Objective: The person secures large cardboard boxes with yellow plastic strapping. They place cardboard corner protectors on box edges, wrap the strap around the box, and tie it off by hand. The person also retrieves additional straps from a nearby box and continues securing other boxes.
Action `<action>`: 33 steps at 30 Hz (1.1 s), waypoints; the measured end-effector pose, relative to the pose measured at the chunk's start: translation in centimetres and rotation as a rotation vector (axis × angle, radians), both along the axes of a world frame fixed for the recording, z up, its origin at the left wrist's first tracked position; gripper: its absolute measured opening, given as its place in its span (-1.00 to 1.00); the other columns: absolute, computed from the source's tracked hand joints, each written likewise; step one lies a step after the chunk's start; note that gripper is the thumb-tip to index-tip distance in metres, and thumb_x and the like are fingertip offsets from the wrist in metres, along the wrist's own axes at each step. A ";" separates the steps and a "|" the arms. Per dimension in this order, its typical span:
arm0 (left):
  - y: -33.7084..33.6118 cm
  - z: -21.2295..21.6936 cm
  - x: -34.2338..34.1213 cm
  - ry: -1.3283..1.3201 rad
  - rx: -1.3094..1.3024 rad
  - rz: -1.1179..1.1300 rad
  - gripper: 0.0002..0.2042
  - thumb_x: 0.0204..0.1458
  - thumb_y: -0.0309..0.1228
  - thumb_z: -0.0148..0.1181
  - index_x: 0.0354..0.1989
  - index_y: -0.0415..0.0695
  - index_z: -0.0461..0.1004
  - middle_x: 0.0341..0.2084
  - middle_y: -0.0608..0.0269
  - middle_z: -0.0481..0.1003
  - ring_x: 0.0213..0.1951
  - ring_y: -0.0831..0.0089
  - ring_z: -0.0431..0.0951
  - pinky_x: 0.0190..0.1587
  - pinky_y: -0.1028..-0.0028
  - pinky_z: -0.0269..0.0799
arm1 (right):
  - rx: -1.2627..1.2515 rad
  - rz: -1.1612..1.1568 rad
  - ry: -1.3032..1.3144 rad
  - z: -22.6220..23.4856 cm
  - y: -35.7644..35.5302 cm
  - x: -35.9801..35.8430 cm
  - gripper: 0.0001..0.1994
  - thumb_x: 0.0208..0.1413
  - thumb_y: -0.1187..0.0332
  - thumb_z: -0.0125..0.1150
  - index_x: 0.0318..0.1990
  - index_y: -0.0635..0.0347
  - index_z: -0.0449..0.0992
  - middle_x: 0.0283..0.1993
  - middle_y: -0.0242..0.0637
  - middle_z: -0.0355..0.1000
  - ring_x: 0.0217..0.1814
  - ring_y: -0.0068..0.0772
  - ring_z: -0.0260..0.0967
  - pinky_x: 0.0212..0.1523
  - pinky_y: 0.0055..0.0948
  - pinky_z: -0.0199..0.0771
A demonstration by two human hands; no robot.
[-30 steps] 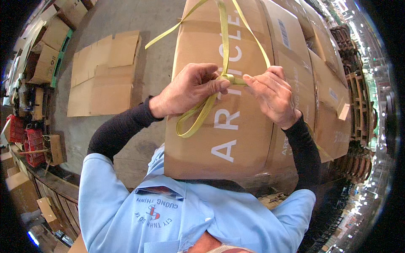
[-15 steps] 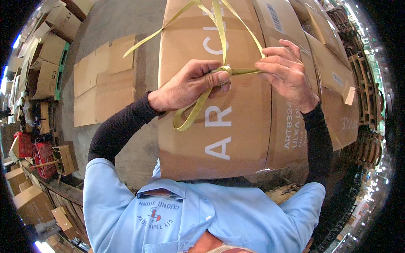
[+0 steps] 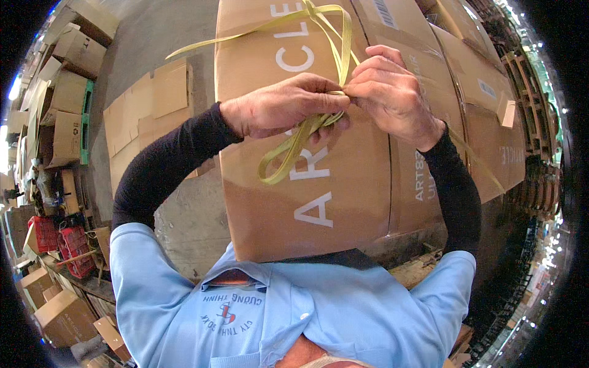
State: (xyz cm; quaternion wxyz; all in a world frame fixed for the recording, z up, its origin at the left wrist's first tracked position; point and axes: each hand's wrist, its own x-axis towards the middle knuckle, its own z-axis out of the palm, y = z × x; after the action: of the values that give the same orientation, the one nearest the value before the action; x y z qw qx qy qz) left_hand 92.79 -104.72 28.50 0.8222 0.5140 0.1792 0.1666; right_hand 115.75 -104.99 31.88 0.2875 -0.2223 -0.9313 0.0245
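Observation:
A flat yellow strap (image 3: 287, 151) hangs in a loop from my fingers, over the top of a large brown cardboard box (image 3: 264, 214) with white lettering. My left hand (image 3: 282, 105) is closed, its thumb and fingers pinching the gathered strap. Right beside it, my right hand (image 3: 392, 92) pinches the same strap, and the fingertips of both hands meet at the knot-like bunch. From there strap lengths run up to the far part of the box, and one end trails off to the left. How the strap is crossed between my fingertips is hidden.
More brown boxes (image 3: 475, 80) adjoin on the right, with stacked wooden pallets (image 3: 529, 122) beyond. Flattened cardboard (image 3: 138, 119) lies on the concrete floor to the left. Farther left are stacked cartons (image 3: 67, 92) and red crates (image 3: 75, 245).
My right hand has come left to meet my left hand, drawing the strap together at the fingertips. A strap length now also shows to the right, past my right wrist.

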 end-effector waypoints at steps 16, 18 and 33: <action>0.7 -1.5 4.0 -0.264 -0.180 0.380 -0.73 0.29 -0.21 -0.01 -0.14 -0.20 0.42 -0.35 0.35 0.45 -0.41 0.60 0.42 -0.38 0.60 0.40 | 0.180 -0.483 0.302 0.6 -3.1 -1.5 -0.74 0.01 0.35 0.35 -0.11 0.12 0.55 -0.20 -0.27 0.53 -0.05 -0.27 0.46 0.08 -0.27 0.36; 1.1 -1.4 4.6 -0.281 -0.125 0.456 -0.74 0.29 -0.23 0.00 -0.19 -0.23 0.42 -0.37 0.35 0.44 -0.42 0.61 0.41 -0.34 0.60 0.41 | -0.072 -0.538 0.379 0.9 -5.5 -2.6 -0.59 0.03 0.25 0.36 -0.01 0.26 0.47 -0.24 -0.18 0.51 -0.17 -0.23 0.49 -0.11 -0.33 0.48; 1.6 -0.1 6.9 -0.201 -0.243 0.758 -0.74 0.18 -0.24 0.18 -0.23 -0.09 0.24 -0.47 0.33 0.35 -0.51 0.54 0.38 -0.53 0.54 0.35 | -0.288 -0.639 0.148 -2.8 -9.8 -5.3 -0.59 0.12 0.55 0.06 0.16 0.35 0.38 -0.25 0.16 0.48 -0.30 0.07 0.51 -0.31 -0.20 0.50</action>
State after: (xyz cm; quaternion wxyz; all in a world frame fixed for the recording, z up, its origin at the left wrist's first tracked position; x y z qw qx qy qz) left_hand 99.68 -103.11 28.44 0.7707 0.2918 0.2929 0.4848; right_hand 110.44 -114.78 29.12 0.3131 -0.5383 -0.7783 0.0802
